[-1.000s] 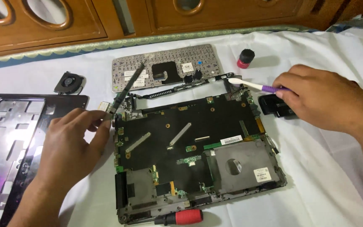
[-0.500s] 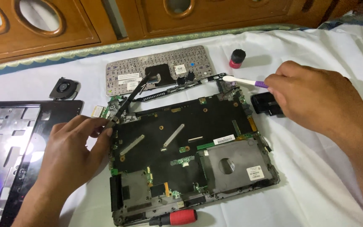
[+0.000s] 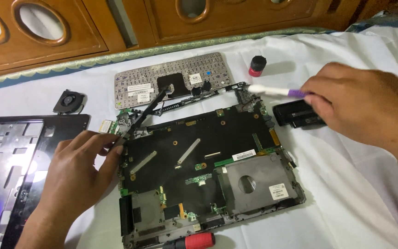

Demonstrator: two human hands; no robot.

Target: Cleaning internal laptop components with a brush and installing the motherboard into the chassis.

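An opened laptop base (image 3: 208, 175) with its bare motherboard lies on a white cloth. My left hand (image 3: 77, 177) rests at its left edge, fingers pinching a thin black strip or cable (image 3: 146, 115) that slants up from the board's far left corner. My right hand (image 3: 362, 108) holds a white brush with a purple handle (image 3: 275, 91), its tip at the board's far right corner by the hinge bracket (image 3: 245, 97).
An upside-down keyboard (image 3: 169, 78) lies behind the base. A small fan (image 3: 68, 100) and a black palm-rest frame (image 3: 10, 166) are at left. A black battery block (image 3: 298, 114) sits under my right hand, a small bottle (image 3: 256, 66) behind it. A red-handled screwdriver (image 3: 194, 241) lies in front.
The camera view has shifted slightly. My right hand has kept the brush at the far right corner; my left hand stays at the left edge with the strip.
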